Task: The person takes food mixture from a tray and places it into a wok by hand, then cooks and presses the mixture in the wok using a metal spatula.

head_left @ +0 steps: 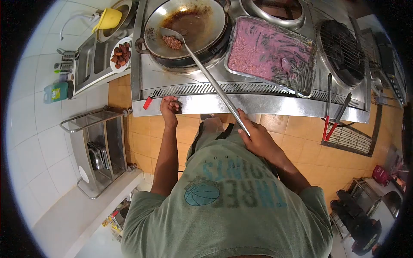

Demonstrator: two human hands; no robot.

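Note:
My right hand (pixel 258 136) is wrapped round the lower end of a long metal ladle (pixel 211 78). The ladle's bowl holds a brown, chunky food (pixel 172 42) and rests inside a large wok (pixel 195 26) with brown residue on its inner wall. Near the counter's front edge, beside a red-handled item (pixel 147 102), is my left hand (pixel 170 105), its fingers partly curled and nothing seen in them. Right of the wok lies a metal tray (pixel 269 56) of pinkish minced food, partly under clear plastic wrap.
Red-handled tongs (pixel 333 109) hang over the counter's front edge at the right, below a round grill (pixel 342 53). A white plate of brown pieces (pixel 121 55) stands by the sink (pixel 101 53) at the left. A metal rack (pixel 101 146) is at lower left.

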